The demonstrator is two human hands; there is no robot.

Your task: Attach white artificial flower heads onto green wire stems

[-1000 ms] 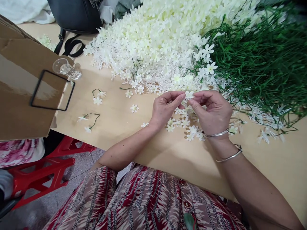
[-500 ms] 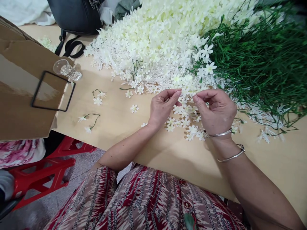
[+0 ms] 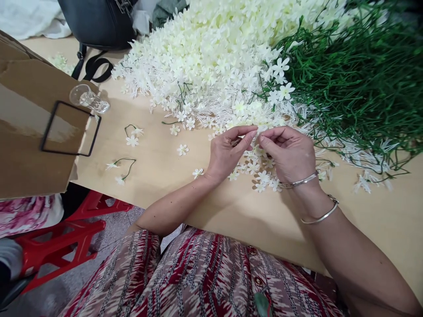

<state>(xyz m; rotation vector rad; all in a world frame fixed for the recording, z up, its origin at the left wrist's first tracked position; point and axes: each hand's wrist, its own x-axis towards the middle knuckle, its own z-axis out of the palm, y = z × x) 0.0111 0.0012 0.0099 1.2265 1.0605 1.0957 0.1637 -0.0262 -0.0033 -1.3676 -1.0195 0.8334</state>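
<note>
My left hand point(image 3: 226, 154) is closed in a pinch, thumb and forefinger pressed together over the table. Facing it, my right hand point(image 3: 292, 154) makes a similar pinch, and the two sets of fingertips almost meet. Whatever they hold is too small to make out against the white petals. Loose white artificial flowers point(image 3: 263, 177) lie on the table just below the hands. Behind them rises a large heap of white artificial flowers point(image 3: 211, 57). A pile of green plastic stems point(image 3: 357, 83) adjoins it on the right.
A cardboard box point(image 3: 29, 123) stands at the left, with a black wire frame point(image 3: 66, 151) and a clear plastic cup point(image 3: 90, 99) by its edge. A black bag point(image 3: 99, 24) sits at the back left. Red stools point(image 3: 62, 246) are below the wooden table point(image 3: 158, 176).
My right hand has moved left, and the gap between my two pinched fingertips has narrowed. The view has shifted slightly.
</note>
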